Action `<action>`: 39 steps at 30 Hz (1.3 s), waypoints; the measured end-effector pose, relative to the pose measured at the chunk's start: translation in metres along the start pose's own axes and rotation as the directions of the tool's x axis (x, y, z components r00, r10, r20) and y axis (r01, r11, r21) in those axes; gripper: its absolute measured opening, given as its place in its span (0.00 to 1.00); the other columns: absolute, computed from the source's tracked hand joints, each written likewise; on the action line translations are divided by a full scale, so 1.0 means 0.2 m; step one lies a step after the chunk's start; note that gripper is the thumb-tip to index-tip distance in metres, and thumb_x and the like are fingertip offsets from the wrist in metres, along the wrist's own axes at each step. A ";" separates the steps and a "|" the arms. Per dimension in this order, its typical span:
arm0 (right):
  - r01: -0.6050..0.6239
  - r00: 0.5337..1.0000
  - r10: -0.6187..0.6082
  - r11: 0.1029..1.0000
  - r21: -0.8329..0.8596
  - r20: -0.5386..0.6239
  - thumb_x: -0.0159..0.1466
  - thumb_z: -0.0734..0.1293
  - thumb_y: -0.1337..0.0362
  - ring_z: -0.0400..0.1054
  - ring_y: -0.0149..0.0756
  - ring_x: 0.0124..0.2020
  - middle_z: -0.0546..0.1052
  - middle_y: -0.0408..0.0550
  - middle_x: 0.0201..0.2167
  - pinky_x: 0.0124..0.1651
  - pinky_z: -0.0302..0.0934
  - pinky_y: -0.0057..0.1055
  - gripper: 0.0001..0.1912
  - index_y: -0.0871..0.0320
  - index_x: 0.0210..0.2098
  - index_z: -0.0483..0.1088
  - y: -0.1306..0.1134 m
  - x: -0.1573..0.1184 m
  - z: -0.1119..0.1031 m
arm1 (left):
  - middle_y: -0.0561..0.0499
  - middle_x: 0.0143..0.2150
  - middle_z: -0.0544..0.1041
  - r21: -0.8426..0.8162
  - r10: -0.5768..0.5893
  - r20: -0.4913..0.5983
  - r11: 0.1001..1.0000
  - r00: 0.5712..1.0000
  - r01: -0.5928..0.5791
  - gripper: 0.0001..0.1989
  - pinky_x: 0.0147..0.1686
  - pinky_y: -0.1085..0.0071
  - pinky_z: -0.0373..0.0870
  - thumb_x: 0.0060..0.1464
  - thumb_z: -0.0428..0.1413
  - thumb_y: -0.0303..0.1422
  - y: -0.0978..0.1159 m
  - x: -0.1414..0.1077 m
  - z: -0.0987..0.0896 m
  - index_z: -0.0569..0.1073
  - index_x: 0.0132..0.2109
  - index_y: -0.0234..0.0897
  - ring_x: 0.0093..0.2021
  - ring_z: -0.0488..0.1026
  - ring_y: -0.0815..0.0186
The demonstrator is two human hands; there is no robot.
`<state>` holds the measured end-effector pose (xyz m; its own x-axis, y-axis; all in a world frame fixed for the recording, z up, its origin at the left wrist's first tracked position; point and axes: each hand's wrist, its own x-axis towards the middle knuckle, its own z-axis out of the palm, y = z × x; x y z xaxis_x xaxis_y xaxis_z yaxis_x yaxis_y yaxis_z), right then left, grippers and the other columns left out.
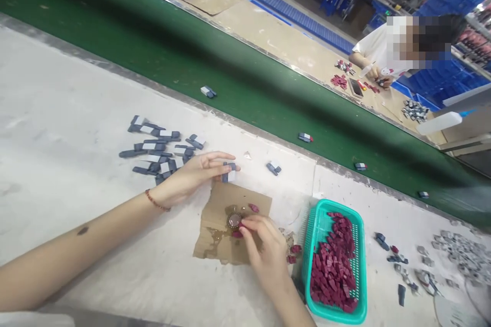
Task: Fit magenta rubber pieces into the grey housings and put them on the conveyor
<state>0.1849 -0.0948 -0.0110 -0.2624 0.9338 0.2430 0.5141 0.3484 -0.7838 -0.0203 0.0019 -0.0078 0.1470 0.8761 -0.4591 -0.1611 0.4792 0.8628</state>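
Observation:
My left hand (194,174) is closed on a small dark blue-grey and white plastic part (230,174), held above the top edge of a cardboard piece (218,204). Over that cardboard, my right hand (266,240) pinches a small maroon plastic piece (241,225) at the rim of a little round cap (234,221) with shiny contents. Wet brown stains mark the cardboard around the cap. Another maroon piece (253,208) lies just above. Several similar blue-grey and white parts (153,145) lie in a group beyond my left hand.
A green basket (364,271) of maroon pieces stands right of my right hand. Loose grey parts (460,253) lie farther right. Beyond the table edge runs a green conveyor belt (161,61) carrying a few parts. A co-worker (379,51) sits across it.

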 end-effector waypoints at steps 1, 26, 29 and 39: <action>0.053 0.998 -0.052 0.998 -0.040 0.028 0.67 0.63 0.71 0.75 0.37 0.37 0.80 0.50 0.34 0.41 0.71 0.33 0.08 0.57 0.39 0.74 0.01 0.01 0.03 | 0.45 0.38 0.83 -0.053 -0.041 0.005 0.998 0.999 0.041 0.27 0.37 0.67 0.71 0.38 0.70 0.42 -0.01 -0.03 -0.01 0.77 0.45 0.36 0.37 0.77 0.60; 0.208 0.972 -0.151 0.911 -0.357 0.181 0.70 0.54 0.73 0.69 0.37 0.33 0.75 0.50 0.33 0.34 0.66 0.31 0.14 0.58 0.41 0.70 0.04 -0.01 0.11 | 0.47 0.37 0.79 -0.155 -0.082 0.242 0.980 0.967 0.122 0.18 0.33 0.72 0.71 0.45 0.67 0.37 -0.21 -0.14 -0.03 0.74 0.43 0.35 0.33 0.75 0.65; 0.209 0.970 -0.147 0.912 -0.354 0.195 0.70 0.54 0.72 0.70 0.37 0.34 0.75 0.49 0.33 0.35 0.66 0.31 0.14 0.57 0.40 0.69 0.05 -0.01 0.11 | 0.50 0.33 0.78 -0.036 -0.044 0.242 0.998 0.969 0.055 0.20 0.36 0.68 0.73 0.48 0.65 0.38 -0.23 -0.14 -0.03 0.72 0.46 0.36 0.31 0.75 0.64; 0.166 0.979 -0.127 0.947 -0.274 0.157 0.70 0.55 0.73 0.70 0.38 0.33 0.76 0.52 0.32 0.34 0.67 0.32 0.14 0.59 0.38 0.72 0.04 0.01 0.11 | 0.47 0.36 0.79 0.537 0.282 0.298 0.740 0.912 -0.405 0.15 0.38 0.70 0.70 0.63 0.46 0.40 -0.22 -0.19 -0.03 0.73 0.43 0.37 0.37 0.75 0.61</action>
<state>0.1715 -0.0925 -0.0293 -0.4505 0.8578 0.2473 0.6673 0.5076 -0.5450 -0.0239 -0.0515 -0.0291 0.3794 0.9184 -0.1122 0.3456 -0.0282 0.9380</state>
